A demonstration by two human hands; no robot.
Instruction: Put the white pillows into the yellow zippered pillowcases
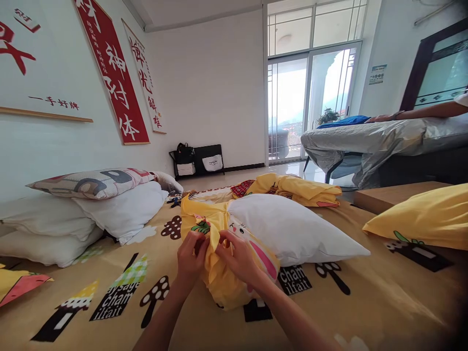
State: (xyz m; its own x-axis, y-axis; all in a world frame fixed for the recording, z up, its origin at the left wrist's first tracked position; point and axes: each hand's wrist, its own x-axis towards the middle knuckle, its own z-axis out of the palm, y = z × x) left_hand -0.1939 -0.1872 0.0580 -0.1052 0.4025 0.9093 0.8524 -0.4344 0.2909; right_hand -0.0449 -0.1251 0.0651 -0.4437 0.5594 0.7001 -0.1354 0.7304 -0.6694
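A white pillow [292, 226] lies on the printed bed sheet [365, 302], its near end partly inside a bunched yellow cartoon pillowcase [223, 287]. My left hand [190, 257] pinches the pillowcase's gathered edge from the left. My right hand [239, 257] grips the same yellow fabric from the right, close beside the left. Both hands have their fingers closed on the cloth.
Stacked white pillows [66, 226] with a patterned one [91, 183] on top lie at the left. Another yellow pillowcase [296, 187] lies crumpled behind, a yellow pillow [427, 214] at the right. Another person's arm [420, 114] rests on a covered table [373, 141]. Bags [197, 161] stand by the far wall.
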